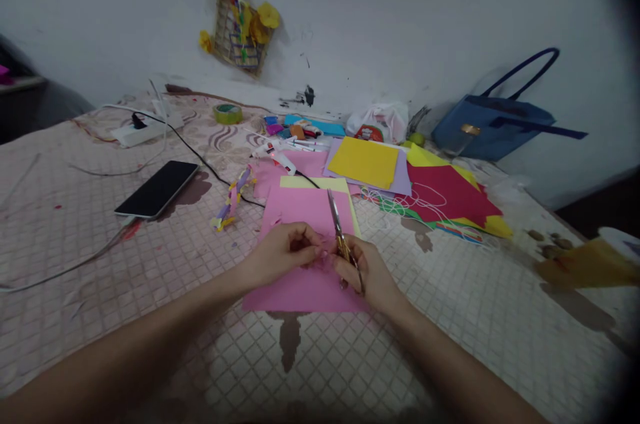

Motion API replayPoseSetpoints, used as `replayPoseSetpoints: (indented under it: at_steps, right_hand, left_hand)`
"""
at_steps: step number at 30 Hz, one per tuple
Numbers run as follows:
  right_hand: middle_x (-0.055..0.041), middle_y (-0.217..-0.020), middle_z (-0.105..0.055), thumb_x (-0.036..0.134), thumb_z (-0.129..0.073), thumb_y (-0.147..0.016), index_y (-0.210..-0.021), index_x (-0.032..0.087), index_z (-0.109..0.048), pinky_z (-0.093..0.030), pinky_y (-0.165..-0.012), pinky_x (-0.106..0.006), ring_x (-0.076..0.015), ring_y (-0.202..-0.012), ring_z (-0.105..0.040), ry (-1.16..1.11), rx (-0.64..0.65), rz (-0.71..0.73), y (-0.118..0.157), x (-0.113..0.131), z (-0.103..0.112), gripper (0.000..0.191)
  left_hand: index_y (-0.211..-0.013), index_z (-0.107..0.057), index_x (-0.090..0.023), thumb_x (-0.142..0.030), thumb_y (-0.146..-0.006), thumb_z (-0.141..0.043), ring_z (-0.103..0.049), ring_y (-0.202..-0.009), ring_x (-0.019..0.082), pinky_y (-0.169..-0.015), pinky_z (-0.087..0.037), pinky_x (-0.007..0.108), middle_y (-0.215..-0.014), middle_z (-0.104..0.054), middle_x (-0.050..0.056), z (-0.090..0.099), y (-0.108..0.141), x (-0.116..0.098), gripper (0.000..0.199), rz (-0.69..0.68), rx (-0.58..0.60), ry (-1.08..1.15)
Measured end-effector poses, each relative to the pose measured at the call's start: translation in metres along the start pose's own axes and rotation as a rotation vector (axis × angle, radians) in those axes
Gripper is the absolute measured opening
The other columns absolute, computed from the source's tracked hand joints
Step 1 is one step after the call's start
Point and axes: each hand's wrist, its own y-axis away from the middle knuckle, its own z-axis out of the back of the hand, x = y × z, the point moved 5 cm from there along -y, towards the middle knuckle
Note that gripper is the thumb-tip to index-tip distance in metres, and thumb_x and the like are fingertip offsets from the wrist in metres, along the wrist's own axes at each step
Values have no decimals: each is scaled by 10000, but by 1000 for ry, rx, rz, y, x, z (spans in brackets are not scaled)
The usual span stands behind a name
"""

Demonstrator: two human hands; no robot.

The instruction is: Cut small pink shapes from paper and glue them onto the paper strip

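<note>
Over a pink paper sheet (300, 294), my two hands almost meet. My left hand (285, 252) pinches a small pink paper piece (323, 257) between thumb and fingertips. The gold-handled scissors (336, 217) are in my right hand (369, 272), their blades pointing up and away and looking closed. The right thumb and fingertip are at the same pink piece. A few pink scraps (277, 219) lie left of the scissors. Under the pink sheet, a pale yellow sheet (352, 201) shows at the top and right edges.
A glue gun (275, 156) with a black cord lies behind the sheets. Left are a phone (159, 189), a paper strip decoration (234, 199) and a power strip (145, 131). Right are yellow paper (365, 161), red paper (445, 192), white string (425, 205) and a blue bag (493, 127).
</note>
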Motion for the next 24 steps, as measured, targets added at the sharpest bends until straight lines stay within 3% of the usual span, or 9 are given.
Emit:
replayPoseSetpoints:
  at_steps: [6,14,24]
  right_hand:
    - [73,-485,-413,359,-543,-770,-703,169,-481,-340,-378,-180,-62,-386,-382,-27,-59,-26,1,1,4,211]
    - [73,-466,-364,470,-439,-846,-702,170,-480,-318,-405,-192,-73,-413,-363,-55,14,-10,7,-1,-7,335]
    - [57,-514,-356,486,-475,-812,-676,157,-497,-272,-402,-205,-78,-442,-347,123,34,-36,8,-7,-8,357]
  left_hand:
    - [-732,-540,-131,-253,-745,-599,-537,-565,87,-566,-432,225,-632,-579,-3,1,-1,10,137,85,25,133]
    - [-738,-546,-112,-217,-727,-634,-603,-728,128,-725,-466,279,-780,-639,55,12,0,0,137,71,-208,454]
    - [-724,-552,-108,-173,-713,-641,-620,-739,137,-757,-467,288,-752,-636,44,17,0,-1,111,62,-254,573]
